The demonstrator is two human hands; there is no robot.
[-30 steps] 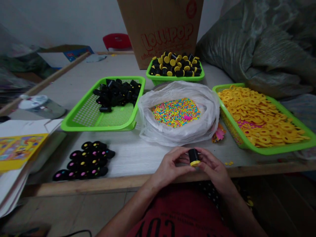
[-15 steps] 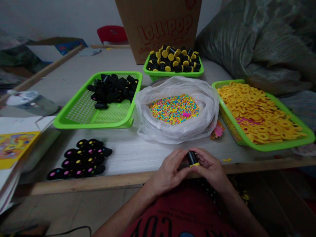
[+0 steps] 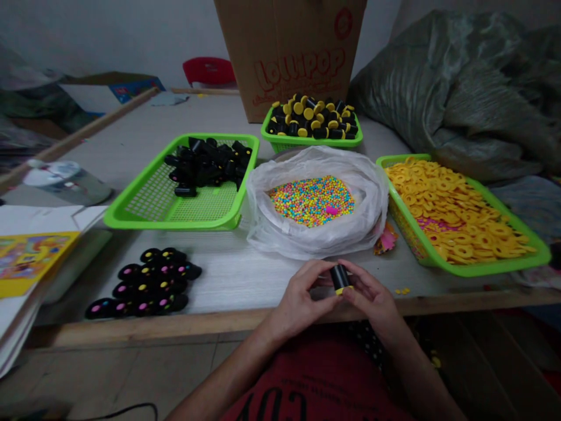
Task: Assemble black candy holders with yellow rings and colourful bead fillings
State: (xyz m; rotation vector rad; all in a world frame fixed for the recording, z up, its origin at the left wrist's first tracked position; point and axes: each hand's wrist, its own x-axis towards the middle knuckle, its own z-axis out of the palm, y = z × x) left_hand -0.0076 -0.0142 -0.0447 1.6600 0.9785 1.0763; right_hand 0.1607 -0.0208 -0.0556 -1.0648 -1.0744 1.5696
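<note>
Both hands meet over the table's front edge around one small black tube with a yellow cap (image 3: 339, 278). My left hand (image 3: 302, 301) pinches the tube from the left. From the right, my right hand (image 3: 370, 297) closes its fingers on the capped end. Just beyond them stands a white plastic bag of small multicoloured candy beads (image 3: 312, 200). A green tray of yellow rings (image 3: 460, 213) lies to the right.
A green tray with black tubes (image 3: 175, 204) sits at the left, and a small green basket of yellow-capped tubes (image 3: 312, 120) stands behind the bag before a Lollipop carton (image 3: 291, 52). Filled black pieces (image 3: 146, 283) lie in rows at the front left. Printed sheets (image 3: 30, 257) lie far left.
The hands have stayed together on the tube and turned it slightly, so less of the yellow cap shows now. The camera view shifted a little.
</note>
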